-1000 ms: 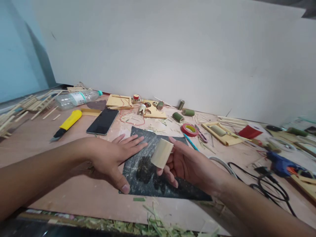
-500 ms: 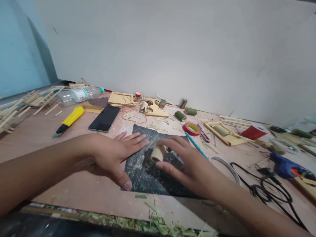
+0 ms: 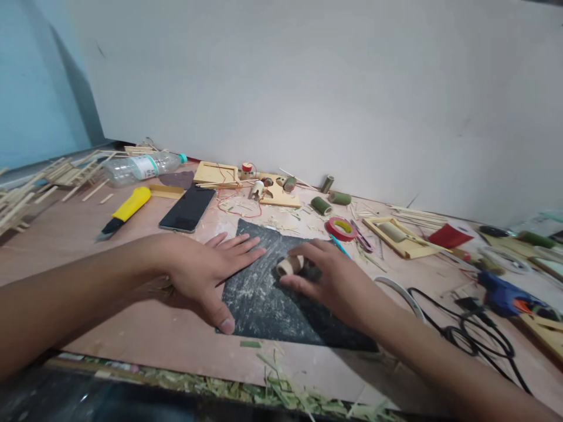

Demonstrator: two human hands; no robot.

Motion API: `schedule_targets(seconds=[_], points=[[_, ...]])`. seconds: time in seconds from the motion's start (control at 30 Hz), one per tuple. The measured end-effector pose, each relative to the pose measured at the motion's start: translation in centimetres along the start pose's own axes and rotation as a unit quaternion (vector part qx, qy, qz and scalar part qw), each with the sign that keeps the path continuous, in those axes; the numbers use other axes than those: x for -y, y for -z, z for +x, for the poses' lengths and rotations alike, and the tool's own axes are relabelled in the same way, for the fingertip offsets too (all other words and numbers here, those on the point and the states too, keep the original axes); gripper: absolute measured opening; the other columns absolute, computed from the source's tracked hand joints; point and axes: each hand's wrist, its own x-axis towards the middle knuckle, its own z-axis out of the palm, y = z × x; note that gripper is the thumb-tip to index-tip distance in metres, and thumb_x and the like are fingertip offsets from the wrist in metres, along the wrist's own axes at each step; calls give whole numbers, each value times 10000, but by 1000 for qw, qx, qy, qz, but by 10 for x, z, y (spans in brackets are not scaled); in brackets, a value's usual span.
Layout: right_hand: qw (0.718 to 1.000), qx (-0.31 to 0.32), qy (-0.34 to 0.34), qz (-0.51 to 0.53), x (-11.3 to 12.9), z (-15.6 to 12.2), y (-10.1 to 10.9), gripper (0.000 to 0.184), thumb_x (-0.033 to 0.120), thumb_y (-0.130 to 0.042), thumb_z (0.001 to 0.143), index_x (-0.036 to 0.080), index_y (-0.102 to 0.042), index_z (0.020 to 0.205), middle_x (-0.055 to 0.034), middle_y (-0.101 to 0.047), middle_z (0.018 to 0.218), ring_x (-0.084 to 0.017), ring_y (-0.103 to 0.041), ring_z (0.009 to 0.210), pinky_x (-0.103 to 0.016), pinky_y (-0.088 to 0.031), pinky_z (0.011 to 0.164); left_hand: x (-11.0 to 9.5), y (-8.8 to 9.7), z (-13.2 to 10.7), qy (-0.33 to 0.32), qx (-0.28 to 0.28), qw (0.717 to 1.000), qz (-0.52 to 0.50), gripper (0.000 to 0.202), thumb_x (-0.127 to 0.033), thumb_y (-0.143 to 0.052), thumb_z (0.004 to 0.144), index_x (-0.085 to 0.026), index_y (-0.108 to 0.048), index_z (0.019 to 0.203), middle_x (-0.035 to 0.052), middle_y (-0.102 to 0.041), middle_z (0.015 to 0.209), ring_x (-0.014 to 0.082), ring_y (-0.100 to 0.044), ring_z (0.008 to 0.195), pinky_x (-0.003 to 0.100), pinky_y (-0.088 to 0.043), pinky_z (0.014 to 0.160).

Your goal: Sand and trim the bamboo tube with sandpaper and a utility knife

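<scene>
Lowered since a second ago, the right hand [image 3: 334, 275] now grasps the short pale bamboo tube [image 3: 290, 265], pressing it onto the dusty black sandpaper sheet [image 3: 264, 305] at frame centre. Left hand [image 3: 206, 272] lies released, flat on the sheet's left edge.

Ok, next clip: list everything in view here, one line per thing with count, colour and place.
bamboo tube: 1, pale tan, on the sandpaper under the right hand
sandpaper sheet: 1, black, dusty, table centre
phone: 1, black, behind the left hand
utility knife: 1, yellow, far left
plastic bottle: 1, clear, lying at back left
tape roll: 1, red, behind the sandpaper
green bamboo pieces: several, near the wall
glue gun: 1, blue, right, black cable beside it
wooden sticks: many, pale, far left
shavings: green, near table edge
left hand: flat on the sandpaper's left edge
right hand: fingers pressing the tube down
</scene>
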Motion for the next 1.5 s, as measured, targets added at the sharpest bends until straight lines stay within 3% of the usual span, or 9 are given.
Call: schedule_targets(seconds=[0.07, 0.13, 0.2, 0.3, 0.33, 0.4, 0.8, 1.17, 1.5], points=[[998, -33, -32, 38, -10, 4, 4, 349, 485, -766, 879, 224, -697, 1100, -66, -663, 980, -255, -608, 899, -392, -465, 810, -1, 1, -1, 5, 2, 1000, -2, 1343, -728, -722, 744, -180, 117, 1639, 97, 252, 1669, 365, 229, 1535, 620, 15, 1232], [980, -37, -68, 182, -12, 8, 7, 384, 550, -701, 909, 224, -695, 1111, -56, -676, 936, -233, -616, 859, -362, -474, 771, -2, 1, -1, 8, 4, 1000, -5, 1339, -729, -717, 749, -192, 128, 1637, 87, 255, 1670, 360, 228, 1536, 610, 15, 1236], [909, 10, -112, 401, -7, 11, 7, 430, 620, -581, 954, 212, -694, 1031, -54, -681, 886, -207, -624, 787, -317, -485, 675, -1, 1, -1, 11, 4, 1000, -6, 1336, -735, -713, 750, -197, 128, 1637, 83, 250, 1674, 352, 230, 1537, 599, 21, 1240], [748, 120, -153, 635, 1, 11, 4, 510, 637, -432, 1004, 192, -674, 944, -69, -703, 873, -164, -627, 658, -266, -483, 567, -1, 0, -1, 11, 2, 1000, 0, 1341, -746, -711, 745, -181, 111, 1642, 103, 233, 1678, 347, 217, 1544, 591, 30, 1243], [715, 144, -160, 665, 3, 11, 2, 516, 625, -411, 1015, 185, -672, 956, -76, -716, 886, -152, -631, 628, -256, -487, 556, -1, 0, 0, 11, 1, 1000, 2, 1343, -750, -710, 744, -172, 103, 1644, 115, 226, 1679, 351, 208, 1546, 593, 31, 1242], [686, 167, -169, 688, 4, 9, -1, 508, 594, -383, 1037, 178, -671, 1003, -85, -736, 899, -138, -644, 590, -241, -494, 544, 0, -1, 0, 10, -3, 1000, 2, 1342, -755, -708, 743, -158, 83, 1648, 137, 208, 1680, 362, 186, 1552, 600, 30, 1241], [671, 195, -147, 700, 12, 3, 0, 539, 612, -410, 1018, 152, -690, 1039, -85, -738, 897, -139, -635, 553, -252, -489, 569, 4, -3, 2, -5, -13, 1000, -13, 1351, -759, -711, 742, -165, 97, 1647, 146, 186, 1687, 382, 173, 1551, 613, 17, 1240], [689, 204, -114, 686, 22, -4, 8, 515, 626, -451, 979, 171, -693, 982, -78, -701, 970, -150, -632, 585, -290, -469, 611, 3, -3, 1, -14, -10, 1000, -15, 1332, -753, -716, 745, -172, 63, 1656, 154, 192, 1685, 383, 184, 1546, 631, 45, 1224], [654, 213, -130, 714, 21, -2, 9, 637, 652, -390, 962, 118, -735, 919, -116, -749, 820, -179, -662, 503, -283, -485, 503, 1, -3, 1, 0, -10, 1000, -6, 1314, -750, -694, 763, -152, 65, 1653, 154, 196, 1684, 365, 193, 1546, 615, 34, 1232]])
